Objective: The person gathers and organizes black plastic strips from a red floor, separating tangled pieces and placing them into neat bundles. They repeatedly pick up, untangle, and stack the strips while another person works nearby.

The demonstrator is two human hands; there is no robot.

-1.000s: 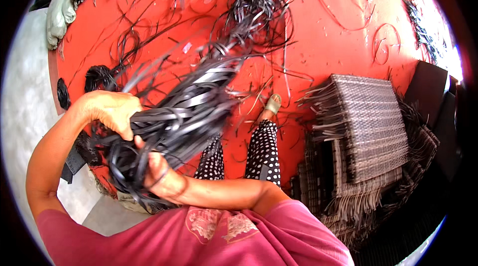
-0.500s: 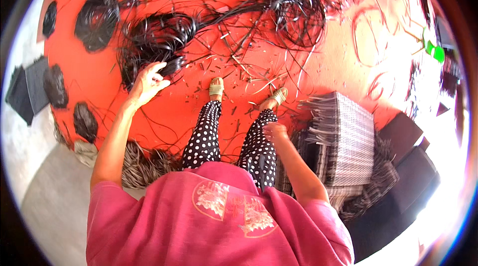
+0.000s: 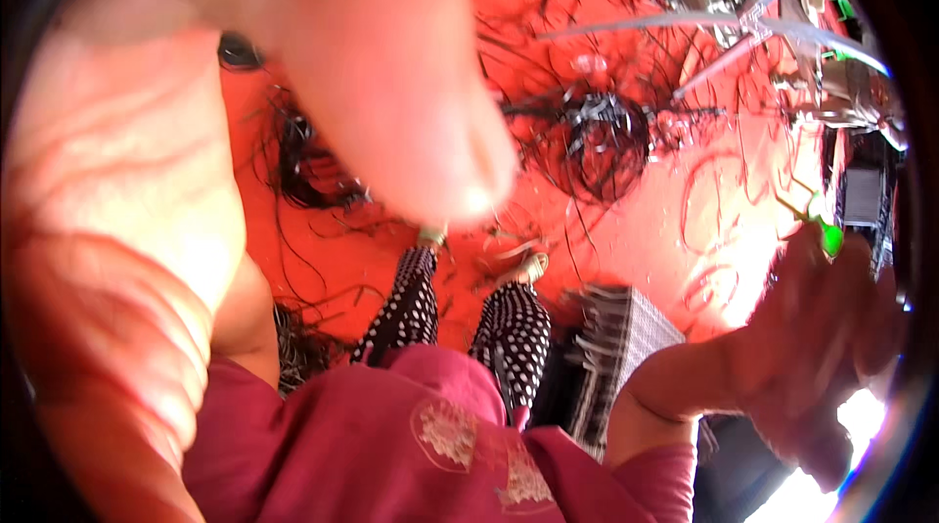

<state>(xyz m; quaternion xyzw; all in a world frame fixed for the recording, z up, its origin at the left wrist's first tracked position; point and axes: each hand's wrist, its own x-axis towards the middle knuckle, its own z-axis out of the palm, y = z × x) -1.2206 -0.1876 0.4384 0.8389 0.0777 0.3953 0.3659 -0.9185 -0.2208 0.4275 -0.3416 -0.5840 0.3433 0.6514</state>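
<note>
Both hands are raised close to the camera, and neither holds anything that can be made out. The left hand [image 3: 196,151] fills the left half of the view, palm and a thick finger right at the lens, its grip spread open. The right hand [image 3: 822,327] is lifted at the right edge and blurred; whether its grip is open or closed cannot be told. Far below, on the red floor [image 3: 685,220], a dark tangle of strips [image 3: 602,136] lies beyond the sandalled feet, with a woven panel [image 3: 626,337] just beside the right leg in spotted trousers. By the look of it, this is a pause in handling the strips; resuming would call for lowering a hand to the tangle.
</note>
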